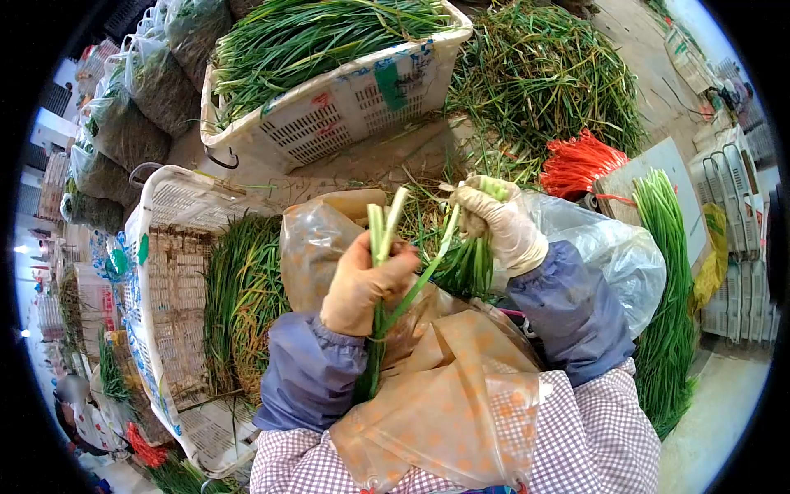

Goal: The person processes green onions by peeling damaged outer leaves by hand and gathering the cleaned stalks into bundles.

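My left hand [370, 284], in a pale glove, is closed around a few garlic chives [377, 222]. Their pale cut ends point up and the green leaves hang below the fist over my lap. Level with it on the right, my gloved right hand [500, 218] is wrapped round a thicker bunch of garlic chives [465, 267], leaves hanging downward. One long stalk [424, 284] slants between the two hands. An orange-patterned plastic apron [436, 395] covers my lap under both hands.
A white crate [346, 107] full of chives stands ahead; another crate [177, 185] with leaves is at left. Leaf scraps [547, 74] are heaped behind red ties [580, 160]. Chives [666, 313] lie at my right. Filled bags [156, 90] line the far left.
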Demonstrator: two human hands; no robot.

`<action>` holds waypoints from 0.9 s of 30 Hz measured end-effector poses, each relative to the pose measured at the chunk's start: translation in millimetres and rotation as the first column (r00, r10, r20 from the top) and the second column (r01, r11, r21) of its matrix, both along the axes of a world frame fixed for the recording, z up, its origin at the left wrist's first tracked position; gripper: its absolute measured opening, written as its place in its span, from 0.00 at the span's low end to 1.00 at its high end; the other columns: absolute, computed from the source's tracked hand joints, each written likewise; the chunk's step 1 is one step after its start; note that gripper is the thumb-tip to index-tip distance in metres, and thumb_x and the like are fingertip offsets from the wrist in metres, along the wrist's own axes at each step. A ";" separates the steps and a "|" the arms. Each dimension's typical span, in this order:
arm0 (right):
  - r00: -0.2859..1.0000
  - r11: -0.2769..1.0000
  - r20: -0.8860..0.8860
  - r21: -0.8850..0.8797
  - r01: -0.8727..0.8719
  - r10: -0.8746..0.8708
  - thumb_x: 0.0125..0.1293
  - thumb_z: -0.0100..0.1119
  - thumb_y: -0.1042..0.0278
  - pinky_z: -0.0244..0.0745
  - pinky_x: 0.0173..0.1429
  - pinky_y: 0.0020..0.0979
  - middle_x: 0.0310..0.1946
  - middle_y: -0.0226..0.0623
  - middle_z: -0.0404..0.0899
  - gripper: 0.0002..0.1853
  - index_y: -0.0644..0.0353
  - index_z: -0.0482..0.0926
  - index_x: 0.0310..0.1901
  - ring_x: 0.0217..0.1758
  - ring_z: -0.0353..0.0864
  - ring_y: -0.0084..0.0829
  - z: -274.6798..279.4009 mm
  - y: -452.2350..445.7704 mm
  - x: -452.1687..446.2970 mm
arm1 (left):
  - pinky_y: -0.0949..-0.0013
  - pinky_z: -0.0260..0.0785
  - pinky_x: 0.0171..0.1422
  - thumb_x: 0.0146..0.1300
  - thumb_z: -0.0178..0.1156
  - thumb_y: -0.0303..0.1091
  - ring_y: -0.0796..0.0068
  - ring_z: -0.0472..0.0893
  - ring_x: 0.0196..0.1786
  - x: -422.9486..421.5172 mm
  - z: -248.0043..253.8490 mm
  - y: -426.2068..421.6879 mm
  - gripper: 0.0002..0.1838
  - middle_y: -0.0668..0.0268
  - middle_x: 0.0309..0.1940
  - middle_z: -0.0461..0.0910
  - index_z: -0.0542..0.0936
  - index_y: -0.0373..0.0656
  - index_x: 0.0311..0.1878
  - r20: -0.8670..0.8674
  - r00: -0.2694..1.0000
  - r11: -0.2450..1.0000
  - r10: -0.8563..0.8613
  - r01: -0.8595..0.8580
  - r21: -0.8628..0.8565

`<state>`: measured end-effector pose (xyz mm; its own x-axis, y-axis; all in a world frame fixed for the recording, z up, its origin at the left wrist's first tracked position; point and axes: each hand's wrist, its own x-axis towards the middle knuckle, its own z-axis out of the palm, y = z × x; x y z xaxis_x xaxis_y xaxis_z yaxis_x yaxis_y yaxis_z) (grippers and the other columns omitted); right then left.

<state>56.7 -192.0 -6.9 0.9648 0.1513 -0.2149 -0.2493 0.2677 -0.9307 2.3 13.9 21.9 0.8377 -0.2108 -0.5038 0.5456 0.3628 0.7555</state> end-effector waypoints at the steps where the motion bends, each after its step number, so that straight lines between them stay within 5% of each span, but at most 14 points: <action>1: 1.000 1.000 -0.001 -0.012 -0.005 0.005 0.64 0.60 0.68 0.61 0.21 0.19 0.15 0.26 0.72 0.08 0.62 0.80 0.30 0.15 0.66 0.15 0.9 5.9 -2.6 | 0.81 0.66 0.28 0.54 0.66 0.25 0.84 0.74 0.28 -1.8 -5.6 -8.4 0.17 0.68 0.35 0.77 0.71 0.41 0.45 0.057 0.998 0.999 -0.013 0.011 0.042; 6: 1.000 1.000 0.022 -0.006 0.022 -0.022 0.62 0.63 0.69 0.56 0.19 0.20 0.15 0.22 0.71 0.07 0.59 0.79 0.27 0.15 0.64 0.13 -0.6 17.9 -6.4 | 0.81 0.61 0.27 0.52 0.67 0.24 0.85 0.73 0.27 -1.7 -17.3 -7.7 0.15 0.70 0.30 0.77 0.73 0.43 0.41 -0.018 0.996 0.988 -0.087 0.089 0.125; 10: 0.980 0.981 0.116 0.130 0.145 -0.160 0.62 0.62 0.74 0.60 0.19 0.17 0.22 0.25 0.77 0.04 0.61 0.79 0.37 0.17 0.68 0.14 -17.7 -13.0 11.2 | 0.81 0.57 0.21 0.53 0.66 0.23 0.86 0.67 0.18 0.3 -17.2 0.0 0.13 0.75 0.23 0.72 0.73 0.45 0.38 -0.062 0.998 1.000 -0.009 0.010 0.023; 15: 0.971 0.931 0.030 -0.280 0.234 -0.235 0.60 0.64 0.74 0.59 0.19 0.16 0.20 0.23 0.74 0.10 0.59 0.81 0.44 0.16 0.64 0.13 -24.7 -54.3 29.9 | 0.81 0.58 0.21 0.53 0.66 0.22 0.86 0.68 0.19 0.7 -15.7 4.3 0.13 0.75 0.23 0.72 0.72 0.44 0.38 -0.042 0.999 0.998 -0.002 0.000 -0.069; 18: 0.986 0.963 -0.014 -0.214 -0.163 0.163 0.66 0.58 0.63 0.56 0.17 0.19 0.17 0.21 0.69 0.11 0.58 0.82 0.45 0.14 0.61 0.14 3.4 -38.6 10.9 | 0.81 0.60 0.21 0.53 0.66 0.21 0.86 0.70 0.19 -0.7 -17.8 -0.6 0.14 0.75 0.24 0.72 0.72 0.44 0.38 -0.021 1.000 0.995 0.001 -0.003 -0.095; 21: 0.934 0.964 -0.239 0.088 -0.252 0.266 0.67 0.58 0.60 0.50 0.16 0.21 0.15 0.21 0.65 0.12 0.60 0.82 0.41 0.13 0.59 0.15 -13.8 -2.6 3.9 | 0.81 0.62 0.23 0.54 0.65 0.19 0.85 0.71 0.21 0.1 -15.1 -6.6 0.13 0.74 0.26 0.74 0.73 0.43 0.40 -0.018 0.999 0.999 -0.039 0.038 -0.016; 22: 0.931 0.948 -0.186 0.121 -0.294 0.313 0.64 0.61 0.62 0.51 0.16 0.20 0.17 0.22 0.69 0.10 0.60 0.82 0.40 0.13 0.60 0.15 -12.7 6.2 -0.4 | 0.80 0.65 0.27 0.55 0.63 0.20 0.84 0.73 0.25 -0.4 -16.2 -6.4 0.13 0.70 0.32 0.76 0.73 0.42 0.42 -0.015 0.998 0.998 -0.065 0.064 -0.029; 25: 0.980 0.978 -0.041 -0.074 -0.197 0.194 0.59 0.66 0.68 0.58 0.18 0.17 0.21 0.24 0.77 0.08 0.60 0.82 0.38 0.14 0.66 0.14 -8.9 9.0 5.2 | 0.77 0.66 0.31 0.60 0.59 0.26 0.79 0.74 0.30 1.2 -16.0 -3.1 0.13 0.67 0.38 0.77 0.73 0.40 0.48 -0.079 0.997 0.986 0.023 -0.036 -0.163; 27: 0.998 0.969 0.037 -0.243 -0.033 0.043 0.59 0.66 0.68 0.69 0.26 0.18 0.27 0.28 0.79 0.13 0.62 0.80 0.44 0.24 0.74 0.16 -17.5 -10.1 24.7 | 0.77 0.68 0.32 0.61 0.57 0.26 0.78 0.75 0.33 2.2 -16.9 8.2 0.12 0.65 0.40 0.77 0.73 0.41 0.48 -0.104 0.991 0.973 0.088 -0.108 -0.202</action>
